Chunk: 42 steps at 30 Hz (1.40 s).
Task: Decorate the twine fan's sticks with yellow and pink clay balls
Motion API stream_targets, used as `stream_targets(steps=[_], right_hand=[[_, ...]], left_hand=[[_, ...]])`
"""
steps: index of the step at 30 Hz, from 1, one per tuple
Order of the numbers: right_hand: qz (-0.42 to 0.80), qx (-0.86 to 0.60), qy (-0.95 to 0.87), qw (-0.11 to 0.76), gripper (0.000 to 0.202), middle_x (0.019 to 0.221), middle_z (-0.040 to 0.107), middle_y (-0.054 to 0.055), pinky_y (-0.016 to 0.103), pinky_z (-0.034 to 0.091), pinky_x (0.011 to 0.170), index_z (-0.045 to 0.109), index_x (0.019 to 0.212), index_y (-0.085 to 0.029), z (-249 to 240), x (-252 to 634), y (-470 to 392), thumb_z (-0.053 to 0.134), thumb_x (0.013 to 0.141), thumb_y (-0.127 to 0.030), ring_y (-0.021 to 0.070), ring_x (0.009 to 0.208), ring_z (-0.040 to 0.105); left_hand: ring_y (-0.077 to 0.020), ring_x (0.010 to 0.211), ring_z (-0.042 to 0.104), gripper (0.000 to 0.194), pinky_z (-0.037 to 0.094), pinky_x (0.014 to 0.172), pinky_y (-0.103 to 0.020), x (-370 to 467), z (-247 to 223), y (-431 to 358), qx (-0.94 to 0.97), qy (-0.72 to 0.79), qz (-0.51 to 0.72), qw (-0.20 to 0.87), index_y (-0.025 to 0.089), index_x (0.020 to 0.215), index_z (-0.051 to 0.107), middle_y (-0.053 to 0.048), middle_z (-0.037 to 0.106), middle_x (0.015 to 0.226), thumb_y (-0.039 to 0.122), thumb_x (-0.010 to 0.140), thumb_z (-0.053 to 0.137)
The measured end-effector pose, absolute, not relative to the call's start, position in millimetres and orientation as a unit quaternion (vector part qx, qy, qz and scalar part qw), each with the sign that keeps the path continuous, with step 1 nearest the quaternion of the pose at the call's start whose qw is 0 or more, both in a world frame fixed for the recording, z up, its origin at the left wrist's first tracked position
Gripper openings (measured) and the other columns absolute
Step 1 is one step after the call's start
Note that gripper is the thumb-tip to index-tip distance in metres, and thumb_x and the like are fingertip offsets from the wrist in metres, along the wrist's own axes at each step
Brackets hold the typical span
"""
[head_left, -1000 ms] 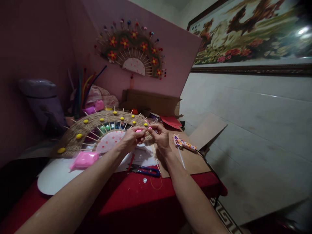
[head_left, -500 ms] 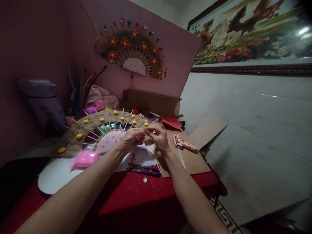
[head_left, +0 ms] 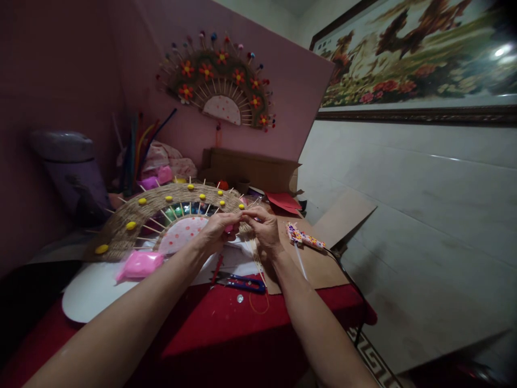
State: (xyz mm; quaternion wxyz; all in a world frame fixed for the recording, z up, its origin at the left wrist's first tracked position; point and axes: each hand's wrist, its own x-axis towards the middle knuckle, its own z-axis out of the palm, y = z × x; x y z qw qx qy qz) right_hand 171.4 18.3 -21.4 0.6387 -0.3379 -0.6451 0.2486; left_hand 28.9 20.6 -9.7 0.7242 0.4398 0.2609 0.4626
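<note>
My left hand (head_left: 220,230) and my right hand (head_left: 264,233) meet fingertip to fingertip, both pinched closed, over the right part of a half-round fan (head_left: 117,229). This fan is wound with brown twine and has wooden sticks and yellow oval dots. A bit of pink clay (head_left: 229,229) shows under the fingers of my left hand. Whatever lies between the touching fingertips is too small to make out. Below my left forearm's upper edge, a bag of pink clay (head_left: 141,265) rests beside the fan's spotted centre (head_left: 183,235).
Blue-handled thread snips (head_left: 242,282) lie on the red tablecloth (head_left: 226,328) near a white disc. A flower-patterned glue gun (head_left: 305,237) rests on cardboard (head_left: 327,264) at the right. Behind stand pipe cleaners (head_left: 141,145), a purple flask (head_left: 75,172) and a decorated fan (head_left: 222,81) on the wall.
Both hands stay pinched together in nearly the same place, with only slight finger movement. Nothing on the table has visibly moved.
</note>
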Motion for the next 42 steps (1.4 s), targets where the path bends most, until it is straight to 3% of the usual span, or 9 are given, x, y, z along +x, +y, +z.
stream_targets(steps=[6,12,17,23,30,36,42], right_hand=[[0.234,-0.325,-0.644,0.651,0.006,0.076,0.063,0.002,0.030,0.046,0.073,0.074,0.073,-0.025,-21.4,171.0,18.0,0.073,0.069,-0.030,0.0158,0.077,0.057],[0.238,-0.339,-0.642,0.645,0.012,0.080,0.065,0.002,0.031,0.046,0.074,0.075,0.081,-0.025,-21.3,170.1,18.0,0.073,0.070,-0.029,0.0160,0.079,0.058],[0.243,-0.313,-0.624,0.674,0.008,0.078,0.063,0.001,0.030,0.046,0.072,0.075,0.075,-0.026,-21.1,169.6,16.6,0.075,0.067,-0.026,0.0142,0.077,0.057],[0.248,-0.350,-0.629,0.648,0.013,0.083,0.067,0.003,0.030,0.046,0.073,0.075,0.082,-0.024,-18.6,170.6,14.4,0.071,0.071,-0.031,0.0161,0.081,0.060],[0.234,-0.356,-0.635,0.645,0.010,0.074,0.067,0.002,0.030,0.045,0.072,0.071,0.070,-0.022,-17.1,171.6,13.8,0.072,0.070,-0.032,0.0163,0.076,0.059],[0.233,-0.358,-0.642,0.636,0.010,0.080,0.068,0.003,0.031,0.045,0.073,0.072,0.075,-0.022,-14.8,170.8,11.2,0.071,0.072,-0.031,0.0173,0.079,0.060],[0.210,-0.345,-0.644,0.650,0.006,0.075,0.066,0.002,0.031,0.044,0.073,0.072,0.071,-0.023,-14.9,171.9,12.5,0.071,0.071,-0.028,0.0163,0.076,0.058]], left_hand=[[-0.0043,0.044,0.034,0.029,0.021,0.040,-0.017,29.7,-10.3,20.0,0.438,0.257,0.470,0.722,0.011,0.061,0.057,0.004,0.040,0.049,0.030,0.058,0.078],[-0.0038,0.041,0.032,0.032,0.018,0.039,-0.018,30.4,-11.3,21.6,0.442,0.256,0.486,0.709,0.012,0.054,0.053,0.005,0.038,0.045,0.029,0.055,0.080],[-0.0037,0.042,0.032,0.032,0.016,0.040,-0.018,31.0,-11.7,21.7,0.437,0.251,0.481,0.717,0.009,0.067,0.062,0.004,0.040,0.048,0.035,0.058,0.079],[-0.0031,0.040,0.029,0.029,0.016,0.039,-0.018,31.0,-8.6,20.7,0.437,0.257,0.495,0.706,0.010,0.058,0.057,0.006,0.035,0.043,0.027,0.053,0.081],[-0.0036,0.042,0.032,0.031,0.016,0.040,-0.019,30.7,-9.4,19.8,0.435,0.250,0.485,0.716,0.009,0.068,0.064,0.005,0.040,0.048,0.034,0.058,0.079],[-0.0031,0.040,0.029,0.034,0.015,0.039,-0.019,30.7,-8.8,19.5,0.434,0.253,0.487,0.714,0.012,0.054,0.054,0.005,0.037,0.044,0.030,0.051,0.082],[-0.0033,0.040,0.031,0.027,0.016,0.039,-0.017,30.1,-8.5,20.4,0.419,0.254,0.491,0.720,0.009,0.070,0.064,0.006,0.036,0.046,0.026,0.054,0.080]])
